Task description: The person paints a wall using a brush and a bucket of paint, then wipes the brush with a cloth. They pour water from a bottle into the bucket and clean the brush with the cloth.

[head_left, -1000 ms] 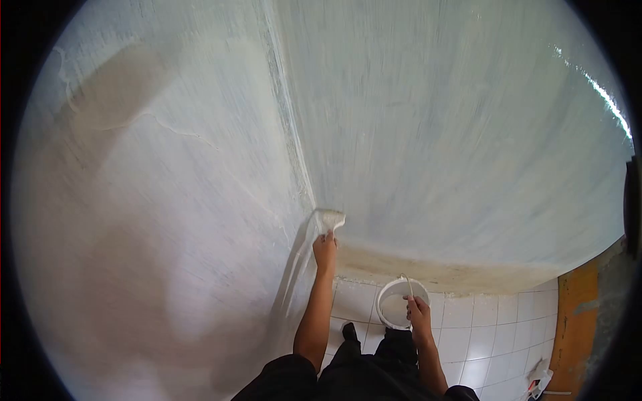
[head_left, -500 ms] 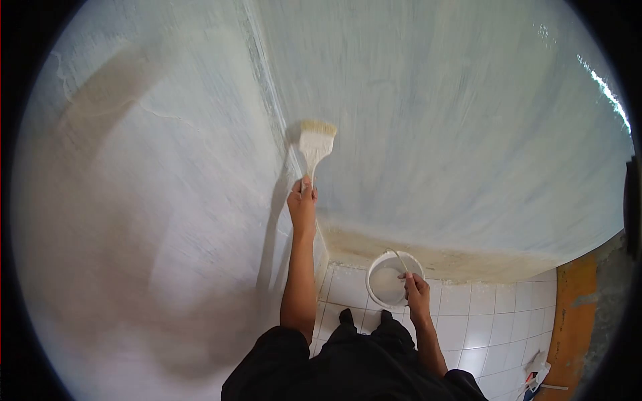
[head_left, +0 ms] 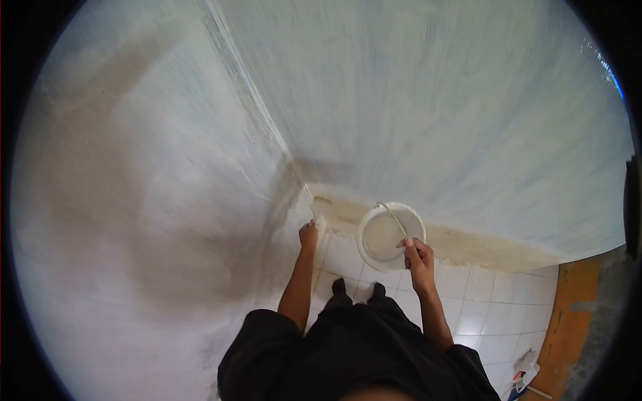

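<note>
My left hand (head_left: 308, 236) is closed around the handle of a wide paintbrush (head_left: 319, 207), low by the corner where the two walls meet. The brush blends with the pale wall base behind it, and its bristles point away from me. In my right hand (head_left: 418, 259) is the thin curved handle of a white bucket (head_left: 361, 236), gripped between thumb and fingers. Whitish liquid (head_left: 382, 235) shows inside the bucket, which overlaps the foot of the right-hand wall in this view.
Streaky whitish paint covers the left wall (head_left: 154, 220) and the right wall (head_left: 414, 100). A beige band (head_left: 481, 247) runs along the wall's foot. White floor tiles (head_left: 468, 307) lie under my feet. At lower right, a white plastic bag (head_left: 525, 366) lies near an orange-brown strip (head_left: 568, 314).
My left hand has brought the brush down from mid-wall to the low corner. The bucket, held by my right hand, appears larger and higher in view. The camera view has shifted.
</note>
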Demonstrator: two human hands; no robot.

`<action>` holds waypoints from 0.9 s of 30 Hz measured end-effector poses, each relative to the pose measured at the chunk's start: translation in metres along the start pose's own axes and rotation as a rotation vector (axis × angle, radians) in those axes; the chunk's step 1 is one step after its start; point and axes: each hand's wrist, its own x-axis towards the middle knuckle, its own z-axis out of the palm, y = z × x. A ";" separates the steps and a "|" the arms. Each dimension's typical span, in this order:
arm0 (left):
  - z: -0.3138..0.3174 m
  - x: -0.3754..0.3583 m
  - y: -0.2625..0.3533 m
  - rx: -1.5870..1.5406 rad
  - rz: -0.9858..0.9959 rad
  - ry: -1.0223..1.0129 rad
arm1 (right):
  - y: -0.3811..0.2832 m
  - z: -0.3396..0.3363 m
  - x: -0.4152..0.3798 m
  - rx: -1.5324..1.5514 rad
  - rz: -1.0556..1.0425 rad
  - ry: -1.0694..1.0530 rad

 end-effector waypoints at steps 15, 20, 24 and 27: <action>-0.040 -0.273 0.092 -0.425 -0.118 0.139 | 0.017 -0.036 0.040 -0.114 0.146 -0.272; -0.008 -0.313 0.104 -0.199 -0.132 0.035 | -0.005 -0.049 0.049 -0.133 0.276 -0.372; 0.018 -0.341 0.140 0.023 -0.042 0.057 | -0.026 -0.056 0.059 -0.112 0.348 -0.466; 0.038 -0.355 0.171 0.168 -0.003 0.112 | -0.045 -0.062 0.074 -0.101 0.402 -0.568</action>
